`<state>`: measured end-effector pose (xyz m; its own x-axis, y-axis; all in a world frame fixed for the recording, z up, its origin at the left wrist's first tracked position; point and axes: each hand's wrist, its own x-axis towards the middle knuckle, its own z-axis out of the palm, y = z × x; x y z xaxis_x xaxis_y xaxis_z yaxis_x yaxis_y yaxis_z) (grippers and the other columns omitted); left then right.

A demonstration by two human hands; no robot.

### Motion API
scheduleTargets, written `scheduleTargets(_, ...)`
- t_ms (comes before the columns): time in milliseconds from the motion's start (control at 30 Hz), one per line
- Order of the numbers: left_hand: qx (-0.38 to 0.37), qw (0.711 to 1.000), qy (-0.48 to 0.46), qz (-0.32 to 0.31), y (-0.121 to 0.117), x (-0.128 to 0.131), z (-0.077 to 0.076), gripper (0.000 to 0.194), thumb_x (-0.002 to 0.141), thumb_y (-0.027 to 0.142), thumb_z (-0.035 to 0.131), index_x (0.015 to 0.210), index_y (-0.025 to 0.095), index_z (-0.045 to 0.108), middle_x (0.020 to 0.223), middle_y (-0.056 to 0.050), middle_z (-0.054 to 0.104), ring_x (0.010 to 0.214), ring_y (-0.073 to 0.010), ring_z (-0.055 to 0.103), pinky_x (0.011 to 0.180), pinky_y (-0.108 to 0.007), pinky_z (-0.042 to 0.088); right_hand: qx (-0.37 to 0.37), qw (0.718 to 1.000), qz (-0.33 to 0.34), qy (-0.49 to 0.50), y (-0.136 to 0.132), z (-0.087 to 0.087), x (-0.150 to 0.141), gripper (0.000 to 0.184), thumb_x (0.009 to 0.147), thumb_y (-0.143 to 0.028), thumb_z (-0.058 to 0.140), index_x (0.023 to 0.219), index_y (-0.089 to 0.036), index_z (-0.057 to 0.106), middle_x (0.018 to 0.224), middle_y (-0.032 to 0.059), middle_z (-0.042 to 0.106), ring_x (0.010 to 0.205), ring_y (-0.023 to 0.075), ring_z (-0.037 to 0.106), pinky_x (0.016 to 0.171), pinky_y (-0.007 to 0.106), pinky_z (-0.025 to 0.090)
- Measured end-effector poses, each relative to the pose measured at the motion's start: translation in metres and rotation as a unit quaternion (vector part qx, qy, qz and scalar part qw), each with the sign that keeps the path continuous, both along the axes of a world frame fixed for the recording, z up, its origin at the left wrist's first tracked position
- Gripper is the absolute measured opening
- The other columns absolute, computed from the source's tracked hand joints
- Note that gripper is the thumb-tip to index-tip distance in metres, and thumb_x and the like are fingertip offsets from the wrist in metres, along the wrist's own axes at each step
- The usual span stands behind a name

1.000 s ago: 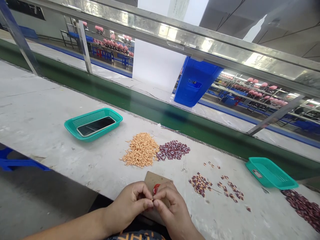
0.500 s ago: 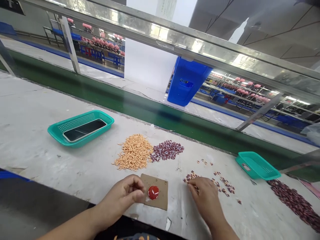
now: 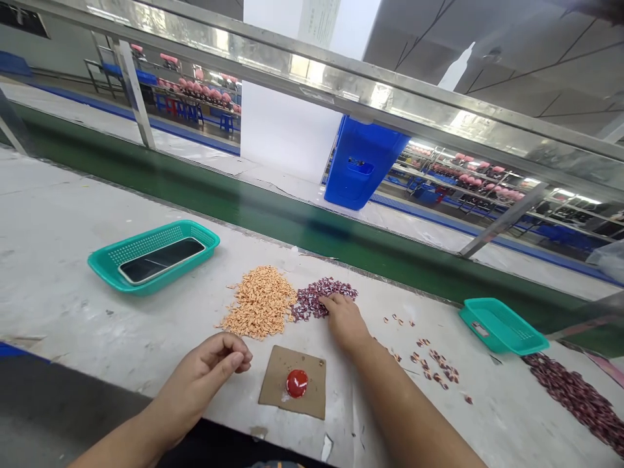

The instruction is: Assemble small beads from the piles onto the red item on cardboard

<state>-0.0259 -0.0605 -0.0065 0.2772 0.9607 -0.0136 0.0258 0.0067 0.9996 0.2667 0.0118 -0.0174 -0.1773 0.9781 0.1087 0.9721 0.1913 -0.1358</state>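
On the scuffed white table, the hands stand apart, the left hand curled beside a brown cardboard square bearing a glossy red blob, the right hand on a maroon speckled heap so near orange flakes that a slip could mix them.

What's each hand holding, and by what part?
Right hand: fingers in the maroon pieces, no clear hold. Left hand: fingers curled, nothing visibly held.

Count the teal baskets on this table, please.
2. One teal basket at the left holds a phone; the other teal basket sits on the right, near the far edge. More may lie out of view.
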Motion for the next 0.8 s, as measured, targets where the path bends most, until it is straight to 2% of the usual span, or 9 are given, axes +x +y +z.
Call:
scheduleTargets(133, -0.011, 1.0, 0.0, 0.028, 0.003, -0.009, -0.003, 0.024, 0.082, 0.046, 0.059, 0.078, 0.023, 0.061, 0.075, 0.001, 0.061, 0.074, -0.0179, 0.056, 0.071, -0.027, 0.047, -0.024, 0.999, 0.048, 0.007, -0.014, 0.005, 0.0, 0.045, 0.081, -0.001, 0.042, 0.11, -0.025, 0.068, 0.106, 0.0059, 0.065, 0.101, 0.0199, 0.053, 0.088, 0.029, 0.038)
scheduleTargets(267, -0.02, 0.997, 0.006, 0.069, 0.008, -0.012, 0.005, 0.021, 0.079, 0.043, 0.063, 0.076, 0.022, 0.062, 0.075, 0.001, 0.063, 0.075, -0.0181, 0.058, 0.072, -0.026, 0.047, -0.025, 0.998, 0.056, 0.014, -0.035, 0.014, 0.0, 0.04, 0.086, -0.005, 0.041, 0.11, -0.025, 0.067, 0.106, 0.005, 0.065, 0.1, 0.019, 0.054, 0.088, 0.029, 0.039)
scheduleTargets(367, -0.009, 0.995, 0.009, 0.094, 0.015, -0.014, 0.011, 0.021, 0.076, 0.043, 0.066, 0.075, 0.022, 0.063, 0.073, 0.0, 0.064, 0.074, -0.0182, 0.059, 0.071, -0.026, 0.048, -0.025, 0.998, 0.057, 0.01, -0.045, 0.019, -0.003, 0.032, 0.087, -0.009, 0.046, 0.103, -0.025, 0.069, 0.101, 0.0039, 0.065, 0.097, 0.0192, 0.054, 0.086, 0.03, 0.038)
scheduleTargets(500, 0.022, 0.992, 0.015, 0.126, 0.025, -0.024, 0.011, 0.022, 0.075, 0.043, 0.066, 0.076, 0.022, 0.062, 0.073, 0.0, 0.065, 0.074, -0.0186, 0.059, 0.071, -0.026, 0.048, -0.036, 0.997, 0.075, -0.009, -0.047, 0.019, -0.007, 0.021, 0.085, -0.015, 0.055, 0.089, -0.027, 0.071, 0.093, 0.0018, 0.065, 0.094, 0.02, 0.053, 0.084, 0.031, 0.037)
scheduleTargets(633, 0.058, 0.982, 0.032, 0.177, 0.034, -0.042, 0.012, 0.021, 0.077, 0.042, 0.063, 0.078, 0.021, 0.06, 0.075, -0.001, 0.064, 0.074, -0.0191, 0.06, 0.07, -0.028, 0.048, -0.039, 0.995, 0.087, -0.023, -0.044, 0.016, -0.006, 0.02, 0.087, -0.016, 0.054, 0.086, -0.027, 0.07, 0.089, 0.0024, 0.065, 0.092, 0.0214, 0.053, 0.082, 0.034, 0.036)
scheduleTargets(733, 0.082, 0.975, 0.118, 0.167, 0.039, -0.053, 0.016, 0.02, 0.081, 0.041, 0.056, 0.079, 0.021, 0.058, 0.073, -0.001, 0.061, 0.07, -0.0184, 0.059, 0.065, -0.028, 0.049, -0.039, 0.995, 0.093, -0.026, -0.04, 0.015, -0.003, 0.02, 0.085, -0.014, 0.053, 0.085, -0.026, 0.07, 0.088, 0.0038, 0.065, 0.09, 0.023, 0.054, 0.08, 0.036, 0.037)
scheduleTargets(800, 0.104, 0.959, 0.241, 0.107, 0.041, -0.058, 0.018, 0.02, 0.084, 0.037, 0.047, 0.082, 0.021, 0.057, 0.072, -0.001, 0.061, 0.07, -0.0186, 0.059, 0.064, -0.028, 0.049, -0.041, 0.994, 0.099, -0.025, -0.038, 0.015, -0.001, 0.022, 0.085, -0.013, 0.052, 0.085, -0.026, 0.07, 0.086, 0.0041, 0.065, 0.09, 0.0235, 0.054, 0.079, 0.037, 0.037)
